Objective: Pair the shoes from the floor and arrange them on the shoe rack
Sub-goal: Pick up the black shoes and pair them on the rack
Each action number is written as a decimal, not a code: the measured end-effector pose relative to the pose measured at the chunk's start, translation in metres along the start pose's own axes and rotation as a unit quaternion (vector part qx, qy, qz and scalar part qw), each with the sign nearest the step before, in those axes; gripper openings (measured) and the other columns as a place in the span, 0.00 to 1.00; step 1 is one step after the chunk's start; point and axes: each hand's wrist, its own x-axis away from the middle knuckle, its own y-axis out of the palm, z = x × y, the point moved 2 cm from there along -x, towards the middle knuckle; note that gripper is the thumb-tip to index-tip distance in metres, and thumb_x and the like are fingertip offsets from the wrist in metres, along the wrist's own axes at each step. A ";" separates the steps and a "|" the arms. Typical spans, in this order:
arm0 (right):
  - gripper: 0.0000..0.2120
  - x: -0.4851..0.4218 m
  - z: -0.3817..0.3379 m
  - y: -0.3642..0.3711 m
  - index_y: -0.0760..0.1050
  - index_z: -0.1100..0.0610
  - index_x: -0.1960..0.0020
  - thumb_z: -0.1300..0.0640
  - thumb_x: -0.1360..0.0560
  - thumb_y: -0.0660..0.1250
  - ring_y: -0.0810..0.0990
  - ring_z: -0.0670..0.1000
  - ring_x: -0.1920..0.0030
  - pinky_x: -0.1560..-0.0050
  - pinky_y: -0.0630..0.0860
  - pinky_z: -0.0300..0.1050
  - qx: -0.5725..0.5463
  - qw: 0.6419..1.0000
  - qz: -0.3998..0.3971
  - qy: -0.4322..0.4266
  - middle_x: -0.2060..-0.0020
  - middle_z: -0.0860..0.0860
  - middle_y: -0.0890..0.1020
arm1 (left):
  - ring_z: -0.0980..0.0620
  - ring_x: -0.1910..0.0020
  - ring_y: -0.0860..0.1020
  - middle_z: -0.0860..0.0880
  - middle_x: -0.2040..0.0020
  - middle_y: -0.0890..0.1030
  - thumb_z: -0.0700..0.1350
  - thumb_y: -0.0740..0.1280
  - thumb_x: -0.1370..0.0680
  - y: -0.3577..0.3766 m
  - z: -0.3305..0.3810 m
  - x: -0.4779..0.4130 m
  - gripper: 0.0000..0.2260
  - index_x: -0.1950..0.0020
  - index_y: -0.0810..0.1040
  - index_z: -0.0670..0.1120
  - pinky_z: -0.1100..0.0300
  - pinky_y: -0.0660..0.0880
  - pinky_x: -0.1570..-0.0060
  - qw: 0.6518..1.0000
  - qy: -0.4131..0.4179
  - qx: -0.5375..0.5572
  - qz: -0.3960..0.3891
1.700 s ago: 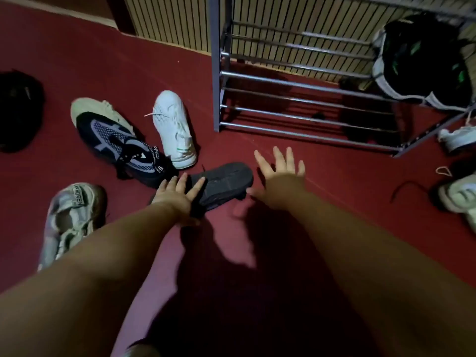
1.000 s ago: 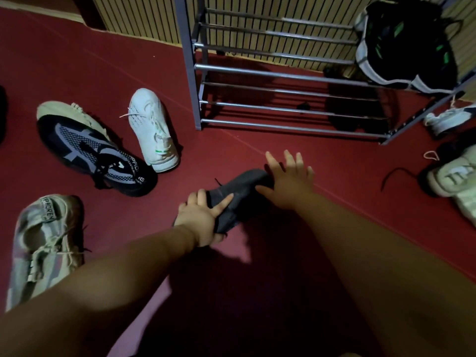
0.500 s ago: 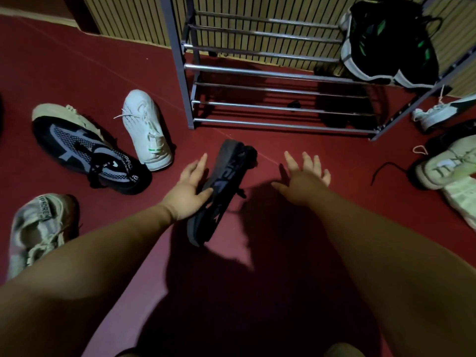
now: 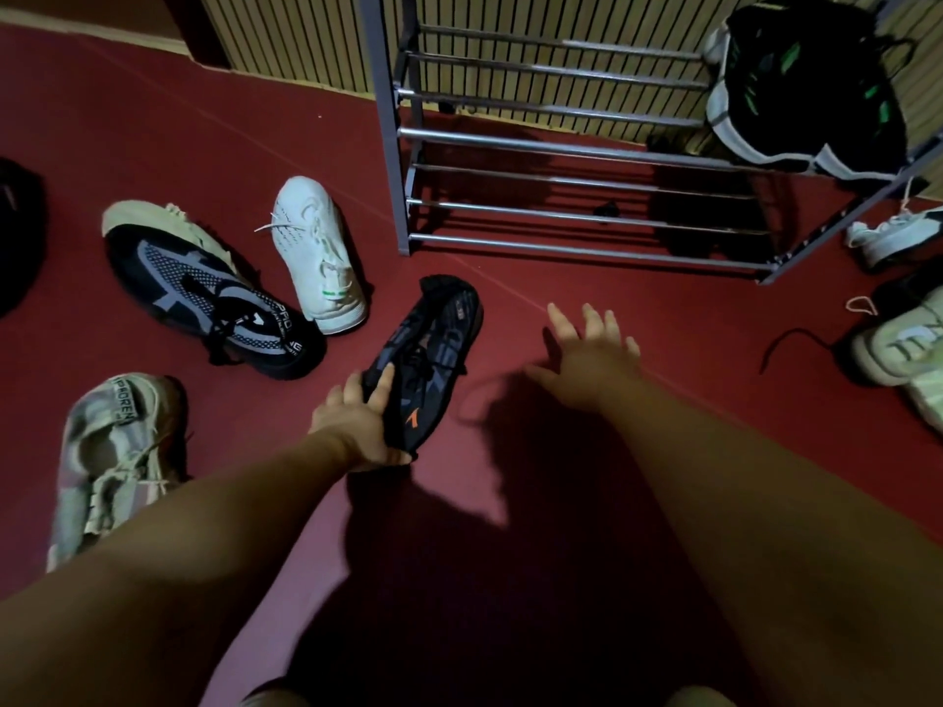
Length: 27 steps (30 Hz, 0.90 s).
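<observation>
Both hands reach out over the red floor: the left hand grips the dark shoe by its toe end, sole tilted up, while the right hand hovers just beside it, fingers spread and holding nothing. Beyond stands the metal shoe rack with 1 black-and-green shoe on it. Left of the held shoe lie a black-and-grey sneaker and a white sneaker

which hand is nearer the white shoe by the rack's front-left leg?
Left. The left hand sits below the white shoe, gripping the dark shoe that lies between them. The right hand is open, farther right, beyond the dark shoe.
</observation>
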 end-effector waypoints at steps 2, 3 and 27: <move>0.40 0.000 -0.002 0.003 0.41 0.43 0.24 0.35 0.26 0.60 0.40 0.58 0.24 0.27 0.47 0.61 0.001 1.000 -0.001 -0.003 0.23 0.55 0.43 | 0.37 0.26 0.48 0.37 0.24 0.42 0.64 0.71 0.33 0.002 0.004 0.002 0.53 0.25 0.33 0.56 0.50 0.53 0.28 0.999 0.036 -0.034 0.010; 0.40 0.000 -0.003 0.004 0.41 0.43 0.24 0.35 0.26 0.59 0.40 0.58 0.24 0.27 0.47 0.60 0.000 1.000 -0.003 -0.003 0.23 0.55 0.42 | 0.36 0.26 0.50 0.36 0.25 0.43 0.63 0.71 0.32 0.004 0.006 0.002 0.52 0.24 0.34 0.56 0.50 0.54 0.28 0.997 0.050 -0.049 0.018; 0.39 0.025 0.094 -0.036 0.40 0.42 0.24 0.38 0.25 0.61 0.38 0.58 0.24 0.27 0.41 0.61 -0.066 0.992 0.024 0.107 0.23 0.53 0.41 | 0.40 0.24 0.40 0.41 0.23 0.37 0.63 0.59 0.24 -0.051 0.157 0.009 0.41 0.24 0.34 0.52 0.47 0.44 0.27 0.971 0.170 -0.145 0.084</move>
